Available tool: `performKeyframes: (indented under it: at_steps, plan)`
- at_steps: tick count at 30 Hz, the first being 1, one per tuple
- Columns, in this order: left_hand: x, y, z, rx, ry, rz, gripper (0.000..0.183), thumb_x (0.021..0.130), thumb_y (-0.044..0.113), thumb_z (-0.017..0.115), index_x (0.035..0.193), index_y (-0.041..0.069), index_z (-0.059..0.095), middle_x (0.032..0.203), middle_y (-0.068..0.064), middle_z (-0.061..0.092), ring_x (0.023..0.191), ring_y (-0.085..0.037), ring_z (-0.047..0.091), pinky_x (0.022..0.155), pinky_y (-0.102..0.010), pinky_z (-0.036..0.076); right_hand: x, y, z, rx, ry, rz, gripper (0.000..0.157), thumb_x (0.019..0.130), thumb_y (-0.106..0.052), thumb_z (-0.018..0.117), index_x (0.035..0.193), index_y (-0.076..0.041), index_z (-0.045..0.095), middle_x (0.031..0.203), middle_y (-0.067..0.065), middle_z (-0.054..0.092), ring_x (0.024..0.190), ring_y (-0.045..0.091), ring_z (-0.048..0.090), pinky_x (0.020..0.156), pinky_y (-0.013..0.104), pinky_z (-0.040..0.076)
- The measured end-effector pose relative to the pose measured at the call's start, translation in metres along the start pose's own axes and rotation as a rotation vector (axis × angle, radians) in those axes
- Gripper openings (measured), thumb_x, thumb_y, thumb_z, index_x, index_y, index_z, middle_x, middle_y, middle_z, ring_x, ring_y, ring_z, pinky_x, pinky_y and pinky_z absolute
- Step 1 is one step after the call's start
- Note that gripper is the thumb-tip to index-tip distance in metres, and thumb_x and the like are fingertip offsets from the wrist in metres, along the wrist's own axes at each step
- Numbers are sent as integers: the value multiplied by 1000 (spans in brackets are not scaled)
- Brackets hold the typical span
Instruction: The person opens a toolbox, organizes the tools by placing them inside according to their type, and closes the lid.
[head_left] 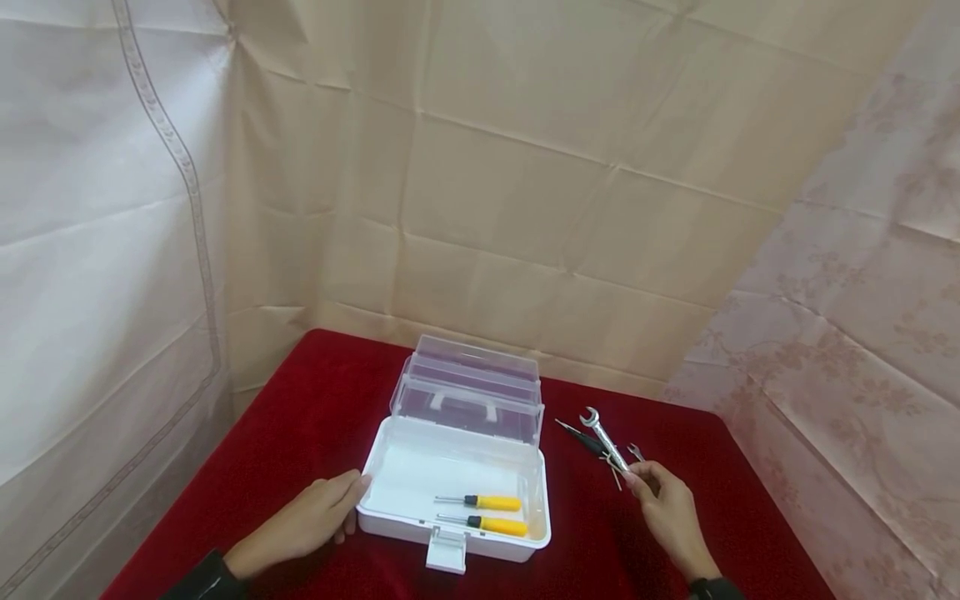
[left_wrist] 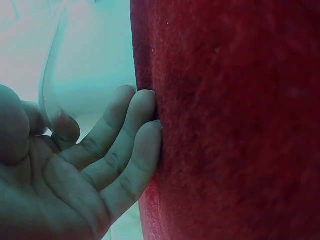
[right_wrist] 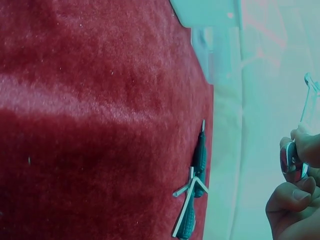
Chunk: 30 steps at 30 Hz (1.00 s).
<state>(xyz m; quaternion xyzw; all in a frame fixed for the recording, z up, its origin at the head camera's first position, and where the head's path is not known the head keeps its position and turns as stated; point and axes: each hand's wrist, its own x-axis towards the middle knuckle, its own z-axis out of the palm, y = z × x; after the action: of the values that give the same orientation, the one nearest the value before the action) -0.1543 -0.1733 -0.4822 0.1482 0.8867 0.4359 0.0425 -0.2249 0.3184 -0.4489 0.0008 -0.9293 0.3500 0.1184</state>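
Observation:
An open white toolbox (head_left: 397,522) sits on the red cloth, its clear lid (head_left: 450,383) tipped back. Two yellow-handled screwdrivers (head_left: 501,527) lie inside near the front wall. My left hand (head_left: 318,512) holds the box's left wall at the front corner; in the left wrist view the wall passes between thumb and forefinger (left_wrist: 67,132), and the other fingers touch the cloth. To the right of the box, my right hand (head_left: 667,508) pinches a silver open-end wrench (head_left: 606,442) by its near end, jaw end pointing up and away. A smaller wrench head (head_left: 636,452) shows just beyond the fingers.
Black-handled tools (right_wrist: 200,155) and silver hex keys (right_wrist: 186,207) lie crossed on the cloth right of the toolbox. The box's front latch (head_left: 447,550) hangs down. Behind the red-covered table (head_left: 337,367) hangs a beige curtain (head_left: 510,208), with pale curtains at both sides.

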Motion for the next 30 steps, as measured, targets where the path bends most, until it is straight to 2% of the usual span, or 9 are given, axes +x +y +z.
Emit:
performKeyframes:
  at_steps: [8, 17, 24, 30]
  plan:
    - [0, 1, 0, -5, -12, 6, 32, 107, 40, 36, 93, 16, 54, 66, 2, 57, 54, -13, 56, 54, -28, 46, -1, -3, 5, 1, 1, -6, 14, 96, -19, 64, 104, -8, 65, 89, 3, 64, 80, 16, 58, 66, 28, 45]
    - [0, 2, -1, -9, -7, -1, 39, 106, 46, 34, 95, 14, 55, 67, 2, 57, 55, -15, 56, 54, -28, 45, 1, -14, 12, 0, -15, -28, 16, 95, -22, 65, 103, -9, 65, 90, 5, 65, 80, 15, 59, 65, 28, 46]
    - [-1, -2, -1, -8, -15, 11, 37, 106, 45, 35, 92, 16, 54, 67, 3, 57, 55, -13, 55, 54, -28, 45, 3, -21, 17, 28, -49, -21, 9, 95, -16, 64, 102, -10, 63, 90, 4, 61, 81, 18, 56, 66, 30, 45]
    - [0, -3, -2, -16, -26, 18, 39, 106, 46, 34, 92, 16, 53, 67, 3, 57, 55, -13, 55, 54, -28, 45, 3, -22, 21, 49, -49, -54, 8, 92, -12, 67, 99, -9, 64, 87, 3, 60, 78, 18, 55, 65, 29, 44]
